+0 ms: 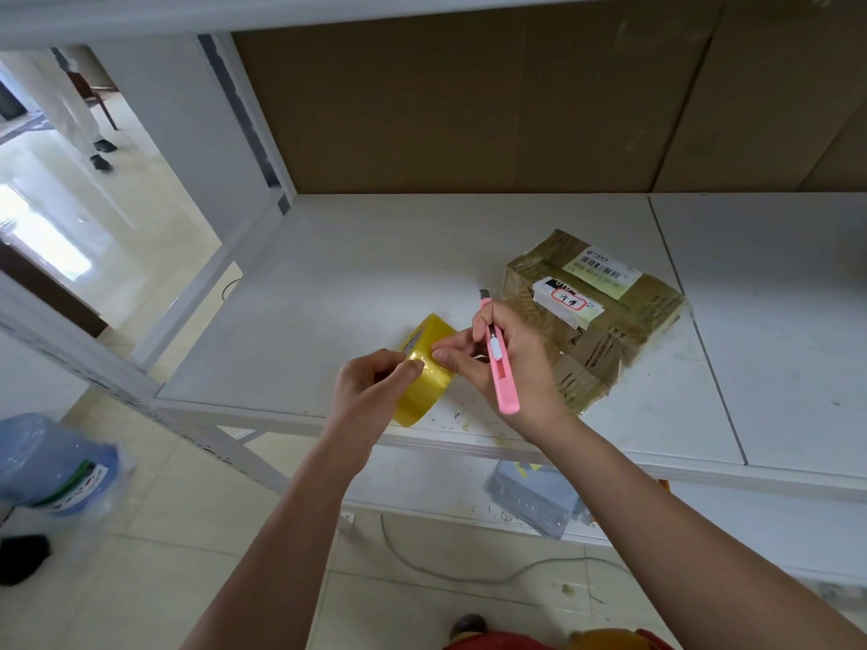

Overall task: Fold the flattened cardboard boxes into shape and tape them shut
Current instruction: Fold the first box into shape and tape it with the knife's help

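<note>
1. The left hand [370, 387] grips the yellow tape roll [424, 368] above the table's [328, 283] front edge.
2. The right hand [511, 363] holds a pink utility knife [501, 363], its fingertips touching the roll.
3. A taped cardboard box [596, 321] sits on the table at 2 o'clock from the roll.

A white worktop [469, 255] with a metal frame [94, 368] stands on a floor [178, 555] of pale glossy tiles. Brown cardboard sheets [469, 110] cover the back behind it. On the left, bright daylight [42, 227] reflects on the floor. A grey cable [445, 574] lies on the tiles below, and a blue water bottle [51, 466] stands at the left.
</note>
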Available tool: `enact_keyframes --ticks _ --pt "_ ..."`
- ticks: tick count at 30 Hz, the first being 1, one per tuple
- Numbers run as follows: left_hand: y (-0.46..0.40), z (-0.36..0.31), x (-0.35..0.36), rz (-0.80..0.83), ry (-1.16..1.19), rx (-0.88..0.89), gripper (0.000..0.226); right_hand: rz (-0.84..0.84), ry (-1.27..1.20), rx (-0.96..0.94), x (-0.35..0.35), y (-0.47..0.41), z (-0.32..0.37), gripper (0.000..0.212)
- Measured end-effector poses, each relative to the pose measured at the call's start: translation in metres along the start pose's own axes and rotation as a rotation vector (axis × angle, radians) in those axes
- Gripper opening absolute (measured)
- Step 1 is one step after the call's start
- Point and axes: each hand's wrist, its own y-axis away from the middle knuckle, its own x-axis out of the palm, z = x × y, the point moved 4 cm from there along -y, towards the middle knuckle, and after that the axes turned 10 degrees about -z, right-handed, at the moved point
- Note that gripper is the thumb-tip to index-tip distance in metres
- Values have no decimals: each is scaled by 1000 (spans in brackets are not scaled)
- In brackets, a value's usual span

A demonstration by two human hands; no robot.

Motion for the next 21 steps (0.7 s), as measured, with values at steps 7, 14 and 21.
enact_keyframes --ticks 7,14,21 --pt "1 2 1 22 17 -22 20 -8 32 -26 -1 0 -3 37" --pt "6 -2 5 -13 -2 -51 15 -37 192 -204 -4 7 0 38" --pt "6 1 8 -32 22 -68 45 18 568 -538 1 19 14 28"
